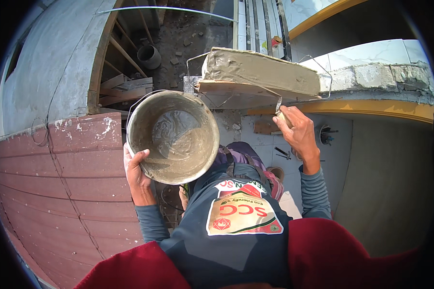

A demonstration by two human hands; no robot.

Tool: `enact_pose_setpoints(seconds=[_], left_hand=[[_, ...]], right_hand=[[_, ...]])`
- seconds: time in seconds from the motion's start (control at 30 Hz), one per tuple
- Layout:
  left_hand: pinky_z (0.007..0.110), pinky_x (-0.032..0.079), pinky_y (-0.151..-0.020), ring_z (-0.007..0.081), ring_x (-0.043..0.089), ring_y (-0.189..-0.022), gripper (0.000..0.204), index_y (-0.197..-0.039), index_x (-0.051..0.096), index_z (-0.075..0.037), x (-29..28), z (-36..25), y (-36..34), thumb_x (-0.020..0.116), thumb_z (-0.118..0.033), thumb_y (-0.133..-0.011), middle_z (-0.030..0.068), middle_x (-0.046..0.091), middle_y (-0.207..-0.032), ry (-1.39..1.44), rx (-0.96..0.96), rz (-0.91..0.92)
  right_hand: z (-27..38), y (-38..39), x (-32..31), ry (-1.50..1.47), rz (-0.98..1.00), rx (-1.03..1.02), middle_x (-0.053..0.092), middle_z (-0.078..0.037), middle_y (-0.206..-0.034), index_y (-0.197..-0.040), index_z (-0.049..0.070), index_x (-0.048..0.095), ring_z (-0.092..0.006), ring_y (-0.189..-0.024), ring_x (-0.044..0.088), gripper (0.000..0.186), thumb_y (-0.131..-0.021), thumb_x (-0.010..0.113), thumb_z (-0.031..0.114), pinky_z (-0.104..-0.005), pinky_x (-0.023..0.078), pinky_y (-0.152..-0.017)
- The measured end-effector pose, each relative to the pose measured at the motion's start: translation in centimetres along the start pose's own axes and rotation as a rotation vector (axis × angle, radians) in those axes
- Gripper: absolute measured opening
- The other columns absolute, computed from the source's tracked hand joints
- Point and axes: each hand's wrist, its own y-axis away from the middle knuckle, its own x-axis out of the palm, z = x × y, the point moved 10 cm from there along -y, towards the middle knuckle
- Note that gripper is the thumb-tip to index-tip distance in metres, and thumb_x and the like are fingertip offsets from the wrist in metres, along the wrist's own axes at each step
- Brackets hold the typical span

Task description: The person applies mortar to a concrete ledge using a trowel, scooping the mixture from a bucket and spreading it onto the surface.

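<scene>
My left hand (pixel 137 172) grips the side of a mortar-smeared bucket (pixel 210 139), its thumb over the rim. The bucket is tilted so its inside shows, with a little wet grey mortar (pixel 173 132) at the bottom. My right hand (pixel 300 132) is closed round the handle of a trowel (pixel 278 103). The trowel's thin blade is seen nearly edge-on, by the near lower edge of a ledge coated in wet mortar (pixel 265 72); whether it touches cannot be told. A wooden board (pixel 231 87) runs under the ledge, and bent wire clamps (pixel 331 79) stand at its ends.
Maroon plank siding (pixel 58 178) is close on my left. A yellow-edged wall with rough brickwork (pixel 376 77) extends to the right. Beyond lie a second bucket (pixel 149 57), scrap wood (pixel 128 89) and rubble. Tools (pixel 283 153) lie on the tiles below.
</scene>
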Motion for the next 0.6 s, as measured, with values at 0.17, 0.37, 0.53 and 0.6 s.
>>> enact_pose_setpoints(seconds=[0.17,0.37,0.53,0.6], left_hand=[[0.035,0.057,-0.089,0.0222,0.067,-0.099,0.051,-0.121,0.052,-0.001,-0.7,0.3,-0.2,0.061,0.015,-0.074,0.0136,0.064,-0.115,0.004,-0.001,0.003],[0.036,0.057,-0.09,0.0226,0.067,-0.099,0.051,-0.121,0.052,-0.001,-0.1,-0.1,0.1,0.062,0.014,-0.073,0.014,0.064,-0.114,-0.017,0.006,-0.018],[0.037,0.057,-0.09,0.0232,0.067,-0.099,0.051,-0.121,0.052,-0.001,0.0,-0.1,0.1,0.062,0.014,-0.073,0.014,0.064,-0.114,-0.021,0.012,-0.015],[0.037,0.057,-0.09,0.0238,0.067,-0.099,0.052,-0.121,0.052,-0.001,-0.3,0.0,-0.1,0.062,0.014,-0.072,0.014,0.064,-0.114,-0.02,0.017,-0.027]], right_hand=[[-0.5,0.7,-0.1,0.075,0.04,-0.088,0.068,-0.013,-0.09,-0.107,0.0,0.069,-0.0337,-0.076,0.068,0.027,-0.087,0.076,0.018,-0.0405,0.054,-0.065],[-0.6,-0.7,1.1,0.139,0.058,-0.076,0.068,-0.011,-0.093,-0.109,0.002,0.068,-0.0336,-0.078,0.067,0.028,-0.087,0.076,0.018,-0.0416,0.054,-0.065],[-0.6,-1.7,0.8,0.104,-0.041,-0.084,0.068,-0.011,-0.092,-0.109,0.002,0.068,-0.0343,-0.079,0.067,0.029,-0.087,0.075,0.019,-0.0418,0.054,-0.065],[-0.7,-2.0,0.8,0.089,-0.073,-0.078,0.067,-0.011,-0.092,-0.109,0.002,0.068,-0.0345,-0.079,0.067,0.028,-0.088,0.075,0.019,-0.0418,0.055,-0.065]])
